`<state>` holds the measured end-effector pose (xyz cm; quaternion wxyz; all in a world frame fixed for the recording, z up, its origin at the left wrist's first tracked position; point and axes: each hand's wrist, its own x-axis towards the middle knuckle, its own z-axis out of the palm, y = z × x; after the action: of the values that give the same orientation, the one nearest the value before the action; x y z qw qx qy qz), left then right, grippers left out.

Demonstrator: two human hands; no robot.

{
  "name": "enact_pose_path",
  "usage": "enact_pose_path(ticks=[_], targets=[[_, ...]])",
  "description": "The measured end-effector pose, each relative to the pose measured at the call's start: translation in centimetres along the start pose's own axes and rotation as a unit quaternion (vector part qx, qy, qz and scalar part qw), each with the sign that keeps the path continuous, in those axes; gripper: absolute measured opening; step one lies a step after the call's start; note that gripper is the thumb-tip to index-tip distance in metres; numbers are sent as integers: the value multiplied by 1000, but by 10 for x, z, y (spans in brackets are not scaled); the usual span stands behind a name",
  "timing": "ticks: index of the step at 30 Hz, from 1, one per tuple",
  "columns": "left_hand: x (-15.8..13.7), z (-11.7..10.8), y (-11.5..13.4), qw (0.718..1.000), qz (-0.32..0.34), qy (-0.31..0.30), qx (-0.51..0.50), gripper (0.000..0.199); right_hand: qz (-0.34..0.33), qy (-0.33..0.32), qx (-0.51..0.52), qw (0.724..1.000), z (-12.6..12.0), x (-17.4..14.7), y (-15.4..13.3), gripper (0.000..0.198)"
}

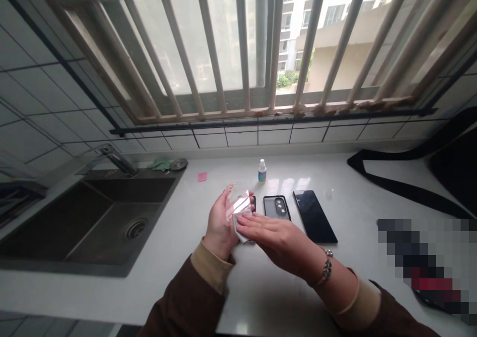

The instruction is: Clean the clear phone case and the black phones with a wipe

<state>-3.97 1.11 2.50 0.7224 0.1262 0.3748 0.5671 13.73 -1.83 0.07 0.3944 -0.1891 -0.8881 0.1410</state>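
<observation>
A clear phone case [240, 194] rests across my left hand [219, 222], whose fingers curl around its far edge. My right hand [274, 237] presses a folded white cloth [239, 226] against the lower part of the case, fingers together and nearly straight. Part of a dark object [254, 204] shows behind my left fingertips; most of it is hidden. Just right of my hands, a black-rimmed phone case [275, 207] with a camera cutout lies on the counter, partly covered by my right hand. Beyond it lies a black phone [315, 216], screen up.
A small white-capped bottle [262, 172] stands behind my hands, with a pink sticky note [201, 177] to its left. At left is a dark sink [130, 270] with a faucet [117, 160]. A black strap [395, 183] lies at right. A barred window is ahead.
</observation>
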Motion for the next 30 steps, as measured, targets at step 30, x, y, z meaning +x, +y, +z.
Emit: enact_pose_path(ticks=[30], targets=[[-5,4,-34,991,-56,-123,-14,49,102,71,-49,991,3,0,8,55]])
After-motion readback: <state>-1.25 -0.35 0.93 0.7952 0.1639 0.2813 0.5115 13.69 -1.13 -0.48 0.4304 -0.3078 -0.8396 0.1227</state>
